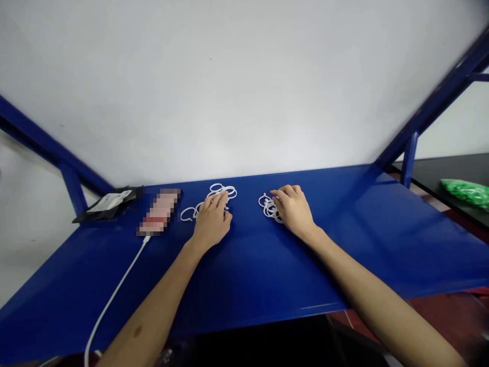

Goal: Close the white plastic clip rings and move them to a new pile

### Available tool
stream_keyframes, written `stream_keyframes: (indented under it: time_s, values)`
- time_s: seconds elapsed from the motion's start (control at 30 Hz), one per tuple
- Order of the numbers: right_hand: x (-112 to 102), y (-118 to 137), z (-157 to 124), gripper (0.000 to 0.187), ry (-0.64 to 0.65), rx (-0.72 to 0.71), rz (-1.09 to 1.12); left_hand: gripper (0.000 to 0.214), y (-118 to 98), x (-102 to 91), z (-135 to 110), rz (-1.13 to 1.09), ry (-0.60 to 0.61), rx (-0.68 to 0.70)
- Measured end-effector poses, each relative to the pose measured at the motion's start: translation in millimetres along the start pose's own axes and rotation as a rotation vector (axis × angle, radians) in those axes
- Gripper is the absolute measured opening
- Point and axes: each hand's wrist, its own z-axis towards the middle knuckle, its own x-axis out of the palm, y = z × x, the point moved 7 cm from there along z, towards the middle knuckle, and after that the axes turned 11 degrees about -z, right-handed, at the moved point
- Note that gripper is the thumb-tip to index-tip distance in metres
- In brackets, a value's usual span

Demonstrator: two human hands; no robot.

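Note:
Two small heaps of white plastic rings lie near the back of the blue table. My left hand rests palm down on the left heap of rings, fingers stretched over it. One open ring lies just left of that hand. My right hand lies on the right heap of rings, its fingers curled onto the rings; whether it grips one is hidden.
A blurred-out phone lies left of the rings with a white cable running to the table's front edge. A black pouch sits at the far left. Blue frame struts rise at both sides. A green bag lies on a dark bench at right.

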Motion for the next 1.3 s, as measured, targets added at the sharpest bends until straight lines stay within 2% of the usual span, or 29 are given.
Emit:
stream_keyframes:
  time_s: [0.27,0.47,0.83,0.97,1.1,1.2,1.3]
  values:
    - [-11.2,17.3,-3.5,0.024,-0.027,-0.045,0.055,0.046,6.9,-3.8,1.6,0.031,-0.077,-0.055]
    - [-13.9,28.4,-7.1,0.024,-0.007,-0.109,0.103,0.033,5.9,-5.9,2.0,0.064,-0.077,-0.102]
    - [-14.7,37.7,-11.0,0.019,0.026,-0.151,0.157,0.013,3.8,-8.4,2.8,0.048,-0.113,-0.088]
    - [-14.0,37.8,-11.3,0.019,0.021,-0.152,0.162,0.017,6.2,-10.9,2.9,0.002,-0.146,-0.121]
    - [-13.5,38.5,-11.5,0.018,0.018,-0.158,0.158,0.037,2.7,-12.4,2.7,0.005,-0.125,-0.109]
    - [-13.1,38.9,-11.8,0.018,0.018,-0.16,0.154,0.03,-1.2,-12.0,2.7,0.045,-0.094,-0.076]
    - [-13.2,39.7,-12.3,0.018,0.014,-0.167,0.155,0.023,-2.2,-13.9,2.7,0.048,-0.116,-0.066]
